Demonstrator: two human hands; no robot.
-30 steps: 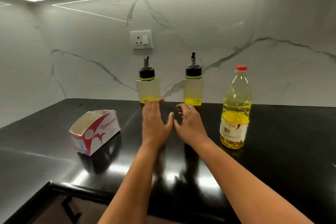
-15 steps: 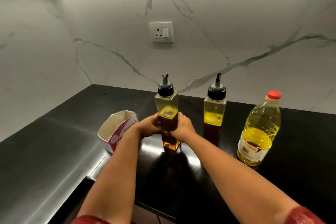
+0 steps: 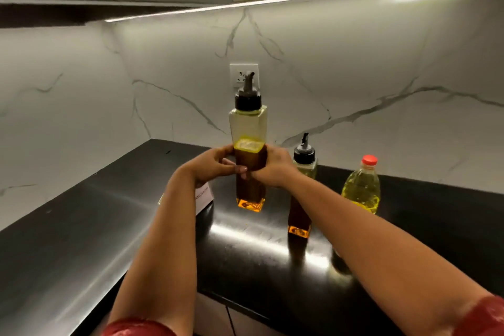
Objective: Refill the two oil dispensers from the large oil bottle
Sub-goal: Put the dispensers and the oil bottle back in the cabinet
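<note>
Both hands grasp the nearer oil dispenser [image 3: 248,142] at mid-height: left hand [image 3: 211,165] wrapped round its left side, right hand [image 3: 272,168] round its right side, fingers of both curled against the square body and meeting at its front face. Dispenser upright, black pour cap on top; oil level sits about where the hands grip, upper section clear. Base appears just above or barely on the black worktop [image 3: 81,240] (cannot tell contact from this angle). Second oil dispenser [image 3: 301,194] stands on the worktop to the right, partly behind the right forearm; large oil bottle [image 3: 361,185] with red cap stands further right, untouched. A white carton [image 3: 204,195] shows only as a corner behind the left wrist. Versus 0.5 s ago: same two-handed grip, but the held dispenser now sits nearer the camera and reaches higher in frame, in front of the wall socket [image 3: 240,73]; the second dispenser and bottle have kept their places.
</note>
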